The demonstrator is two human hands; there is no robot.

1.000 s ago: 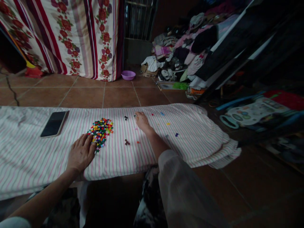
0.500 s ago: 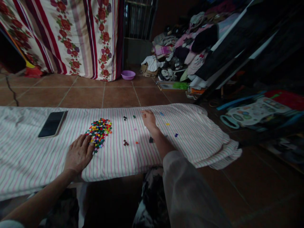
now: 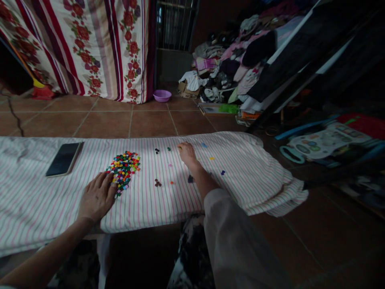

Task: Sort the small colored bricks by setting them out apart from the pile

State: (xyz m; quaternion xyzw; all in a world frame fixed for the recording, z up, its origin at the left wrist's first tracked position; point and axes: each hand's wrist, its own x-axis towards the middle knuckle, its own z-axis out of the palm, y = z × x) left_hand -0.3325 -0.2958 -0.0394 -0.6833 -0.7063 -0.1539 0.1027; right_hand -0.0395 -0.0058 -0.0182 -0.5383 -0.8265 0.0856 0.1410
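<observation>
My left hand point(image 3: 98, 196) lies flat on the striped cloth, fingers stretched out, its fingertips touching the near left edge of a pile of small multicoloured cubes point(image 3: 124, 166). Farther right, my right hand point(image 3: 188, 153) rests low over the cloth with its fingers curled together in a pinch. What they hold, if anything, is too small to make out. Around it lie small sorted groups: black cubes point(image 3: 157, 151), green cubes point(image 3: 169, 149), pink cubes point(image 3: 170, 165), brown cubes point(image 3: 158, 183), an orange cube point(image 3: 171, 182), dark grey cubes point(image 3: 190, 179), light blue cubes point(image 3: 204, 145), yellow cubes point(image 3: 212, 158) and dark blue cubes point(image 3: 223, 173).
A phone point(image 3: 64, 159) lies on the cloth left of the pile. Beyond the cloth-covered surface point(image 3: 144, 212) are a tiled floor, a purple basin point(image 3: 162, 95), a floral curtain point(image 3: 99, 48) and heaped clothes point(image 3: 228, 68). A toy panel point(image 3: 319, 142) stands at the right.
My right hand's fingers have drawn in from a pointing shape to a closer pinch, at nearly the same spot. My left hand stays by the pile. The view has shifted slightly.
</observation>
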